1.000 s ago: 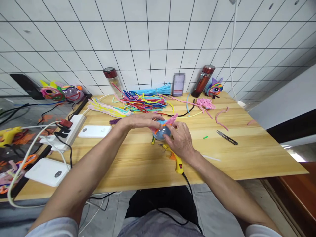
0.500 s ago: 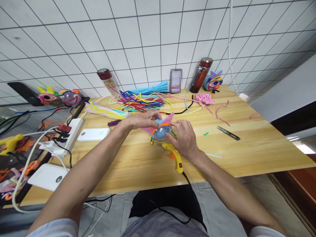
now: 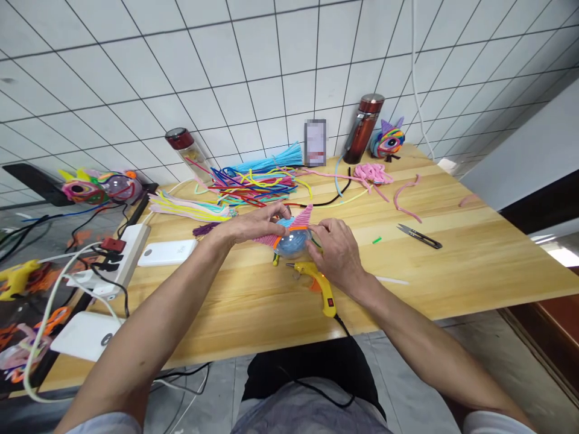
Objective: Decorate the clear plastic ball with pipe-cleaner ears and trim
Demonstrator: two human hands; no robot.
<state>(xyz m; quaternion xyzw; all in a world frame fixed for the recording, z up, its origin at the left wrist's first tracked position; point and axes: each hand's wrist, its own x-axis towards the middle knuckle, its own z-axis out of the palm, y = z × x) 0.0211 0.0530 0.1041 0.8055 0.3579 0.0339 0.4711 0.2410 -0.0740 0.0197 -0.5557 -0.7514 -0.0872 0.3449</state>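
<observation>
Between my hands is a clear plastic ball [image 3: 293,242] with blue inside or behind it, an orange strip across it and two pink pipe-cleaner ears [image 3: 302,218]. My left hand [image 3: 260,224] grips its upper left side, thumb by the orange strip. On the right side, my right hand [image 3: 335,246] closes on the ball with thumb and bent fingers. Just below lies a yellow hot glue gun [image 3: 320,287], its nozzle pointing left. A yellow-and-green tool handle [image 3: 276,259] shows partly from under the ball.
Pipe cleaners [image 3: 257,181] lie piled at the back, beside a glass bottle [image 3: 186,150], a phone [image 3: 315,143] and a red thermos [image 3: 363,129]. Thread snips [image 3: 419,235] lie at right. Power banks [image 3: 166,252] and a power strip [image 3: 123,259] sit left. A finished ball figure [image 3: 388,140] stands back right.
The camera view has tilted and shifted slightly. Both hands stay on the ball, with almost no visible change in their grip.
</observation>
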